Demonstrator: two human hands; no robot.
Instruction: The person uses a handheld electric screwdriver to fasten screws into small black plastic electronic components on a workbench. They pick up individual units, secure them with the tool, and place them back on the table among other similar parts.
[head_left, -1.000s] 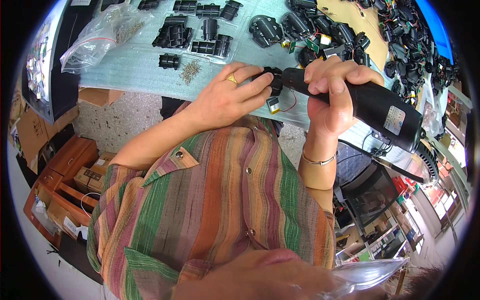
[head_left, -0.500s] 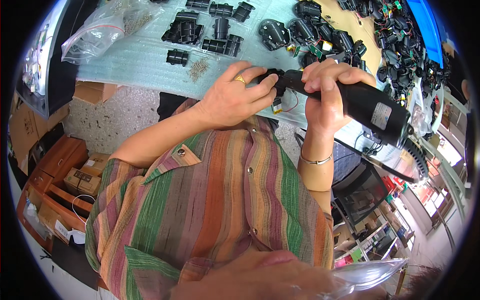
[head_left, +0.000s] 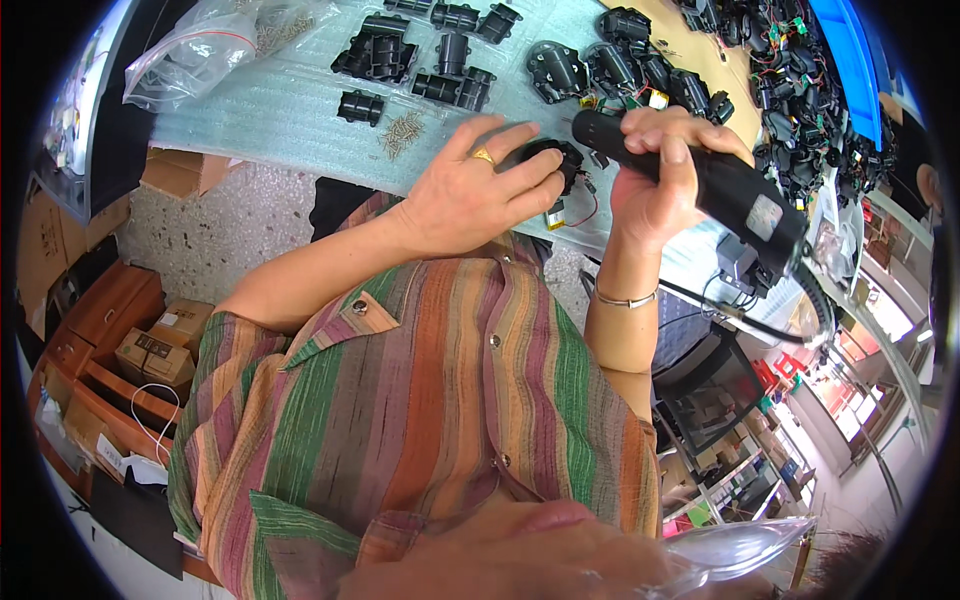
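In my right hand (head_left: 662, 180) is a black electric screwdriver (head_left: 738, 195), gripped around its body, with a coiled cord at its rear end. Its front end points left, a little apart from a black plastic housing (head_left: 571, 163). My left hand (head_left: 480, 188) grips that housing with bent fingers near the table's front edge and hides much of it. A red wire and a small silver-and-yellow battery (head_left: 556, 218) hang out below the housing. Just beyond my left hand lies a small pile of screws (head_left: 402, 134).
Several black half-shells (head_left: 452, 52) lie across the foam-covered table (head_left: 300, 130). Black assemblies with wires (head_left: 556, 72) sit farther right, beside a large heap of similar parts (head_left: 785, 100) and a blue bin (head_left: 852, 70). A clear plastic bag (head_left: 190, 65) lies at the far left.
The screwdriver has come away from the housing, its front end shifting up and back. My left hand still has the housing, with its fingers slightly more spread.
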